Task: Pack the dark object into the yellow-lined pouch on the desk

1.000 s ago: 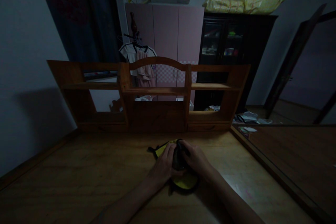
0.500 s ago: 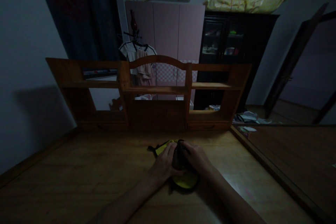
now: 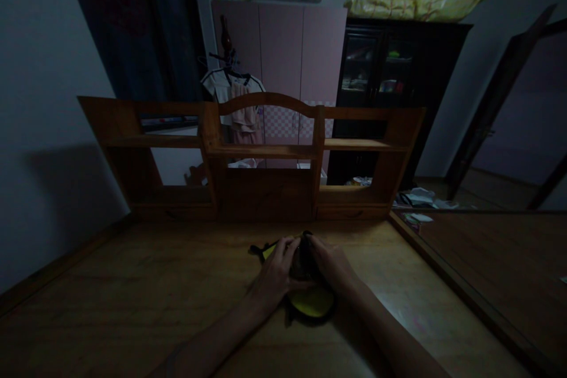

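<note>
On the wooden tabletop (image 3: 177, 289) lies a yellow item with black edging (image 3: 312, 303), possibly a small pouch or case; the dim light leaves its kind unclear. A dark, rounded thing (image 3: 302, 263) rises from its middle, between my hands. My left hand (image 3: 275, 271) grips it from the left, fingers curled over the top and thumb along the near side. From the right, my right hand (image 3: 331, 263) closes on its upper part, the fingertips close to those of the left. A yellow corner with a black strap end (image 3: 261, 251) sticks out beyond my left hand.
A wooden shelf unit (image 3: 266, 152) stands along the far edge of the tabletop. A raised wooden rim (image 3: 447, 277) runs down the right side, and a white wall (image 3: 53, 147) borders the left. Pink and black cabinets stand farther back.
Both hands have shifted slightly on the dark thing, and its top reaches a little higher. Less yellow shows above my left hand.
</note>
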A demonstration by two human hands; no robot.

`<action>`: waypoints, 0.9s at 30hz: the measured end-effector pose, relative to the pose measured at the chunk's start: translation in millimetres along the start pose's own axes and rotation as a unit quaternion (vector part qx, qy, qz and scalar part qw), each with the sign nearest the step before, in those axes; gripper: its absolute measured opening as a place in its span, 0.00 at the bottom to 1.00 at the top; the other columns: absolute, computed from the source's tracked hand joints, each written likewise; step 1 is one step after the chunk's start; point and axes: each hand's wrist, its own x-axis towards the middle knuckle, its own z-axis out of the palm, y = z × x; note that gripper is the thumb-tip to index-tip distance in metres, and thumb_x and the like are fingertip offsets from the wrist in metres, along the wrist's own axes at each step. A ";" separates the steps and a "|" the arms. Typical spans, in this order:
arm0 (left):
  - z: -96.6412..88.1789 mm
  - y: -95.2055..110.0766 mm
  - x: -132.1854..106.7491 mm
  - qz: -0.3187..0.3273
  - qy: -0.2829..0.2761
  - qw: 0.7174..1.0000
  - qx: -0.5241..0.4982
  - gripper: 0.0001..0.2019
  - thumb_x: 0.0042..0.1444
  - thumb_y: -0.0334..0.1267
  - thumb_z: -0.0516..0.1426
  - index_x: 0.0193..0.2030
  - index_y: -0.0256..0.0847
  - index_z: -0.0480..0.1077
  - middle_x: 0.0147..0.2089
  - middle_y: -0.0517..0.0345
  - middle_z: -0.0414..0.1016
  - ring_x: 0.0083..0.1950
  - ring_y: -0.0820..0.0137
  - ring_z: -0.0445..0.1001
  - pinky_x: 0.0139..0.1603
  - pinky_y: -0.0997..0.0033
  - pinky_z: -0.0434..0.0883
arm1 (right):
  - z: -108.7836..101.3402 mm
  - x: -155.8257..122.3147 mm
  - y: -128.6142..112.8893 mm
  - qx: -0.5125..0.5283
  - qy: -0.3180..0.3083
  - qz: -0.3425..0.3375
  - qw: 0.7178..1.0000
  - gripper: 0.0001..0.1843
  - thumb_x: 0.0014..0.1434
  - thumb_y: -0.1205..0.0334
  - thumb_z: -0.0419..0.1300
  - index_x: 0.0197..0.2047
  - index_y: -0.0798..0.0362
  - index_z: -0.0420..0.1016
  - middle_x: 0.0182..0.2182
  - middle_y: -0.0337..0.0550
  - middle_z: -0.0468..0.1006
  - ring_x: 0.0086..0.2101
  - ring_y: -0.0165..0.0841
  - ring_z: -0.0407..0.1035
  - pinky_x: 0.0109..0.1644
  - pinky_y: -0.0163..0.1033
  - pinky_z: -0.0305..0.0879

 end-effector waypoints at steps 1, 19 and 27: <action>-0.4 1.0 0.1 0.001 0.003 1.000 -0.005 0.40 0.45 0.45 0.65 0.63 0.48 0.53 0.56 0.50 0.60 0.57 0.58 0.65 0.57 0.56 0.66 | 0.1 0.2 -0.1 -0.005 -0.001 0.002 1.000 0.20 0.64 0.68 0.49 0.59 0.50 0.62 0.47 0.48 0.77 0.37 0.34 0.74 0.37 0.31 0.64; 1.3 0.1 0.5 -0.016 0.021 0.999 -0.024 0.42 0.40 0.43 0.68 0.62 0.47 0.55 0.57 0.52 0.62 0.59 0.58 0.64 0.60 0.56 0.64 | -0.3 0.3 -1.8 -0.021 0.025 0.014 0.999 0.22 0.62 0.71 0.47 0.59 0.51 0.61 0.45 0.47 0.78 0.36 0.34 0.75 0.37 0.32 0.64; 1.7 1.6 0.2 -0.027 0.020 0.998 -0.046 0.42 0.39 0.42 0.68 0.61 0.48 0.55 0.57 0.53 0.62 0.59 0.59 0.63 0.61 0.55 0.63 | 2.6 -0.6 0.9 -0.006 0.056 0.009 0.998 0.20 0.62 0.70 0.48 0.57 0.50 0.63 0.43 0.45 0.79 0.36 0.34 0.75 0.37 0.32 0.64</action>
